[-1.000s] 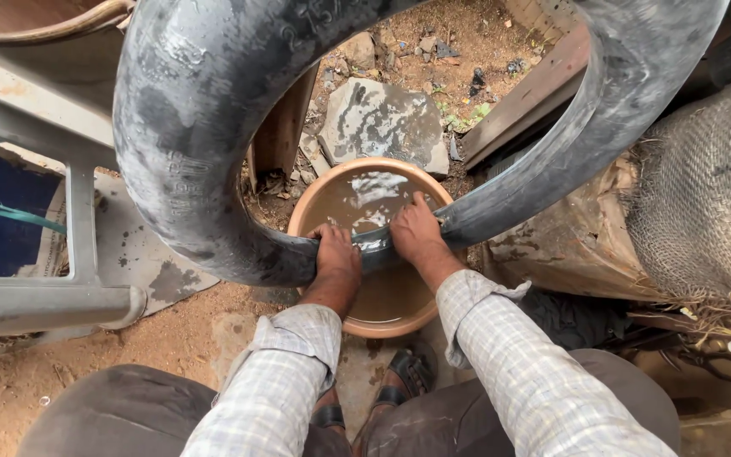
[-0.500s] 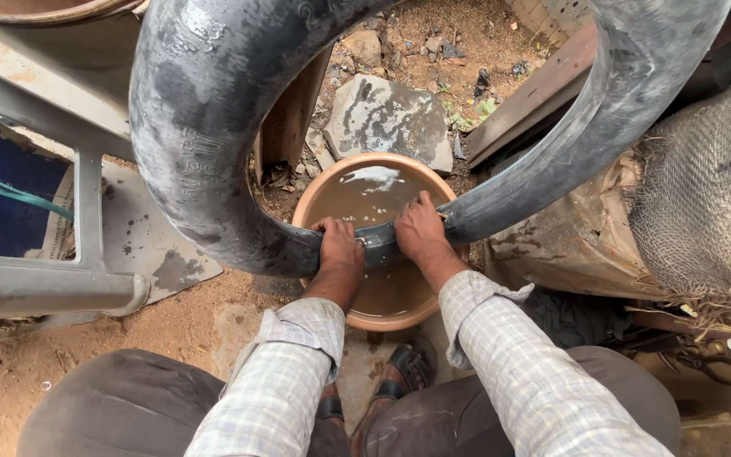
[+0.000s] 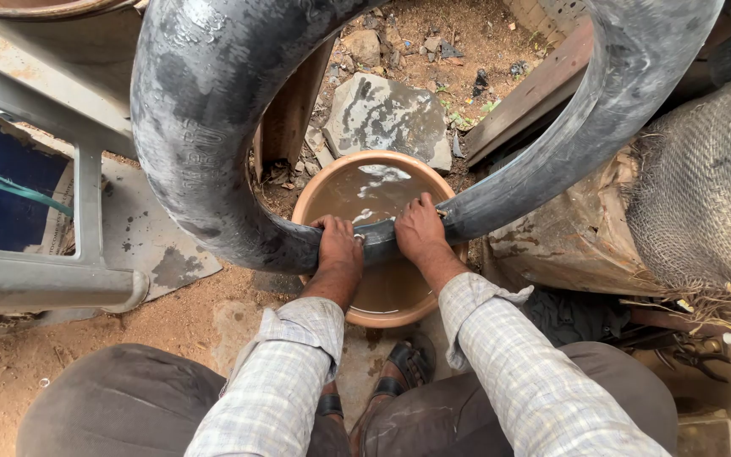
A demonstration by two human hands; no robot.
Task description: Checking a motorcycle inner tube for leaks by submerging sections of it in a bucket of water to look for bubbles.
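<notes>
tube (image 3: 213,152) turned slightly, left hand (image 3: 340,247) and right hand (image 3: 419,228) clamped on it over basin (image 3: 315,190), stone (image 3: 382,114) behind

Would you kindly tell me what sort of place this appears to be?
Probably an outdoor roadside tyre-repair spot: both hands press a black inner tube into a basin of muddy water, with bare dirt ground and scattered stones around.

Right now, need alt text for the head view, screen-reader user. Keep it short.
Seen from above, a person's left hand and right hand press a large black rubber inner tube down into a round brown basin of muddy water. The basin sits on sandy ground by a flat stone, with the person's grey trousers and checked sleeves at the bottom.
</notes>
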